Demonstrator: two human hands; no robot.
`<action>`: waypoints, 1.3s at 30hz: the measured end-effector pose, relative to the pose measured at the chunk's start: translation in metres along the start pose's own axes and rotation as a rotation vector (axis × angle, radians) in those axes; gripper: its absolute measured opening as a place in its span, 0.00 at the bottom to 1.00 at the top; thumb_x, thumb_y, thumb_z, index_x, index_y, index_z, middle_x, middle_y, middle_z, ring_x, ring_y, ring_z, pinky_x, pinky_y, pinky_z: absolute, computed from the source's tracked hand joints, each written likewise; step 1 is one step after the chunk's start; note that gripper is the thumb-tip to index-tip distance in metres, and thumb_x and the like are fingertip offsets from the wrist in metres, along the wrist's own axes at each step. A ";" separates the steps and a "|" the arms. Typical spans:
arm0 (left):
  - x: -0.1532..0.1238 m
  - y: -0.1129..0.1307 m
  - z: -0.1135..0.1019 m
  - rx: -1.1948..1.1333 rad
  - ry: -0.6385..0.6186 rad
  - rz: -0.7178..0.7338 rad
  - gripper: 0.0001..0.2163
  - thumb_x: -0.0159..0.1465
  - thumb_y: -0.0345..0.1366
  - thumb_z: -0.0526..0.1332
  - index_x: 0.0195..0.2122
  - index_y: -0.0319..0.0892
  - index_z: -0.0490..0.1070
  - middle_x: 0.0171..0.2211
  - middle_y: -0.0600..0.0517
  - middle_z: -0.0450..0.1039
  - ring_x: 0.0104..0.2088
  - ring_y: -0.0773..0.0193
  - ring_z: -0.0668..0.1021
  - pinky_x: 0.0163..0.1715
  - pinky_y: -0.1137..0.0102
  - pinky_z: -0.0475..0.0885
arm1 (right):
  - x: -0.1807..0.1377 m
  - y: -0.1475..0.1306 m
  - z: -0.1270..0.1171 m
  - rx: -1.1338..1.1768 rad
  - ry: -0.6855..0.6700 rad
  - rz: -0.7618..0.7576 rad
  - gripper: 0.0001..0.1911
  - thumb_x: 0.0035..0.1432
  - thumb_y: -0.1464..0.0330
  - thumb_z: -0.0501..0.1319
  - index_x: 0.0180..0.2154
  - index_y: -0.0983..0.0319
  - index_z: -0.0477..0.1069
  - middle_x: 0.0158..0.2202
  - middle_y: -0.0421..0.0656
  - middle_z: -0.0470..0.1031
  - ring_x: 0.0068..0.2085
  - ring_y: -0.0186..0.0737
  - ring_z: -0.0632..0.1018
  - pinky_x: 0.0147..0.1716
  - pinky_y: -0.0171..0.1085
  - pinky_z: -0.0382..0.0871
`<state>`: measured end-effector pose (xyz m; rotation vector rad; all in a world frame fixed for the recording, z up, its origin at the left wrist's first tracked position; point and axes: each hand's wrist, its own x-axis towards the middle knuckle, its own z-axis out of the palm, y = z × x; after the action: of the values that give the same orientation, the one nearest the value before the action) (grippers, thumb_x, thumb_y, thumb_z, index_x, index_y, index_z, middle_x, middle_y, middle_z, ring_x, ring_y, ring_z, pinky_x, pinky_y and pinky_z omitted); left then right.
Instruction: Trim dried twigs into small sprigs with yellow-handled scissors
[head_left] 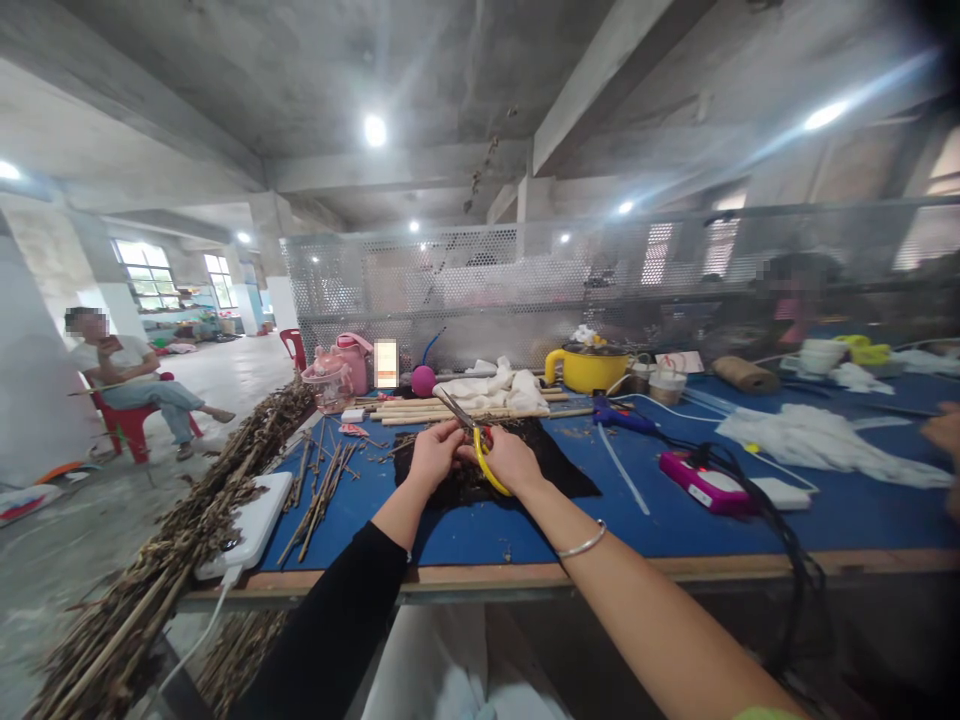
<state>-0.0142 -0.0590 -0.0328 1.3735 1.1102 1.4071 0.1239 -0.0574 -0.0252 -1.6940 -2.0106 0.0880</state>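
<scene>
A pair of scissors with yellow handles point(489, 468) is in my right hand point(512, 459), its blades pointing up and away over the table. Close beside it, my left hand point(433, 455) is closed, thumb and fingers together near the blades; what they pinch is too small to make out. Under both hands lies a black cloth point(559, 465) with brown dried plant bits on it. To the left of the cloth, cut dry stalks point(324, 490) lie on the blue tabletop point(480, 545).
A long bundle of dried stalks point(161, 560) lines the left edge by a white power bank point(259, 525). Behind are wooden sticks point(405, 408), a white cloth point(517, 390) and a yellow pot point(596, 372). At right lie a blue glue gun point(624, 414), a magenta box point(701, 482), cables and plastic bags point(817, 440). Another person point(127, 370) sits left.
</scene>
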 end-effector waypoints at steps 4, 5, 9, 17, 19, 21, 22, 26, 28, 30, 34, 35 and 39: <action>0.000 0.000 0.000 -0.050 0.028 -0.017 0.17 0.53 0.37 0.60 0.44 0.39 0.71 0.29 0.50 0.74 0.17 0.74 0.68 0.14 0.79 0.60 | 0.000 -0.001 0.002 -0.026 -0.006 -0.002 0.31 0.45 0.43 0.54 0.38 0.62 0.65 0.36 0.50 0.74 0.40 0.49 0.74 0.36 0.39 0.62; 0.001 0.000 0.000 -0.063 0.028 -0.011 0.16 0.53 0.37 0.60 0.44 0.39 0.71 0.29 0.50 0.74 0.17 0.74 0.67 0.14 0.79 0.60 | -0.001 -0.001 0.002 -0.036 0.000 -0.001 0.31 0.44 0.43 0.54 0.39 0.63 0.64 0.36 0.51 0.73 0.40 0.49 0.74 0.36 0.39 0.62; 0.002 -0.002 0.000 -0.111 0.011 0.037 0.13 0.53 0.34 0.60 0.39 0.37 0.73 0.27 0.51 0.74 0.17 0.74 0.67 0.16 0.79 0.62 | -0.002 -0.001 0.004 -0.022 0.016 -0.026 0.33 0.43 0.44 0.55 0.40 0.63 0.62 0.39 0.50 0.72 0.41 0.48 0.74 0.36 0.38 0.62; 0.004 -0.005 0.001 -0.159 0.003 0.010 0.13 0.51 0.32 0.61 0.38 0.36 0.73 0.28 0.50 0.75 0.21 0.71 0.71 0.21 0.77 0.66 | -0.001 0.001 0.007 -0.028 0.076 -0.092 0.32 0.42 0.45 0.57 0.40 0.64 0.62 0.40 0.52 0.70 0.43 0.49 0.72 0.38 0.39 0.61; 0.003 -0.005 0.002 -0.132 0.013 0.000 0.12 0.51 0.33 0.61 0.38 0.36 0.74 0.26 0.51 0.74 0.19 0.72 0.69 0.18 0.77 0.64 | -0.001 0.002 0.008 -0.021 0.071 -0.093 0.32 0.42 0.44 0.57 0.40 0.64 0.62 0.40 0.52 0.70 0.43 0.49 0.72 0.38 0.39 0.61; 0.002 -0.004 0.002 -0.113 0.018 -0.009 0.12 0.51 0.34 0.61 0.37 0.36 0.74 0.24 0.52 0.73 0.16 0.74 0.67 0.15 0.78 0.61 | -0.001 0.002 0.008 0.002 0.054 -0.085 0.32 0.43 0.45 0.56 0.40 0.64 0.61 0.40 0.51 0.70 0.43 0.48 0.72 0.37 0.39 0.61; 0.002 -0.003 0.002 -0.109 0.018 -0.016 0.12 0.51 0.34 0.61 0.37 0.36 0.74 0.23 0.52 0.73 0.15 0.75 0.65 0.14 0.79 0.59 | -0.001 0.002 0.008 0.017 0.043 -0.080 0.31 0.44 0.45 0.56 0.40 0.63 0.61 0.40 0.51 0.71 0.43 0.48 0.72 0.37 0.38 0.61; 0.001 -0.002 0.003 -0.114 0.020 -0.024 0.15 0.51 0.36 0.61 0.39 0.36 0.73 0.21 0.54 0.71 0.13 0.77 0.62 0.12 0.79 0.58 | -0.003 0.000 0.006 0.046 -0.007 -0.044 0.30 0.45 0.46 0.56 0.40 0.63 0.62 0.39 0.50 0.72 0.41 0.48 0.74 0.35 0.37 0.62; 0.002 -0.002 0.002 -0.113 0.022 -0.018 0.16 0.51 0.37 0.62 0.40 0.37 0.73 0.22 0.53 0.71 0.13 0.77 0.62 0.12 0.79 0.58 | -0.003 -0.001 0.004 0.033 -0.017 -0.031 0.30 0.45 0.45 0.55 0.40 0.63 0.62 0.38 0.50 0.73 0.41 0.48 0.74 0.35 0.37 0.62; 0.003 -0.003 0.002 -0.111 0.025 -0.006 0.16 0.51 0.37 0.62 0.41 0.37 0.73 0.23 0.53 0.72 0.14 0.77 0.63 0.12 0.79 0.58 | -0.003 -0.002 0.002 0.017 -0.019 -0.024 0.31 0.44 0.44 0.55 0.40 0.63 0.63 0.37 0.50 0.73 0.40 0.49 0.74 0.35 0.38 0.62; 0.003 -0.004 0.000 -0.109 0.027 0.001 0.17 0.52 0.37 0.62 0.42 0.37 0.72 0.25 0.52 0.73 0.14 0.77 0.63 0.12 0.80 0.59 | -0.002 -0.002 0.001 -0.009 -0.019 -0.011 0.32 0.43 0.43 0.54 0.39 0.62 0.64 0.36 0.51 0.74 0.40 0.49 0.74 0.34 0.38 0.62; 0.003 -0.004 0.000 -0.104 0.030 0.001 0.17 0.52 0.37 0.61 0.43 0.37 0.72 0.25 0.52 0.73 0.14 0.76 0.63 0.12 0.80 0.59 | -0.002 -0.002 0.000 -0.013 -0.017 -0.008 0.32 0.43 0.42 0.54 0.38 0.62 0.65 0.36 0.51 0.74 0.39 0.49 0.74 0.34 0.38 0.62; 0.000 -0.002 0.000 -0.065 0.051 -0.004 0.16 0.53 0.37 0.61 0.43 0.40 0.72 0.27 0.51 0.74 0.16 0.75 0.66 0.13 0.80 0.60 | -0.001 -0.001 0.000 -0.015 -0.024 -0.012 0.31 0.44 0.42 0.53 0.37 0.61 0.66 0.35 0.50 0.74 0.39 0.49 0.74 0.34 0.38 0.62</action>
<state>-0.0142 -0.0582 -0.0343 1.2955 1.0901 1.4704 0.1234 -0.0588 -0.0253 -1.6976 -2.0437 0.0893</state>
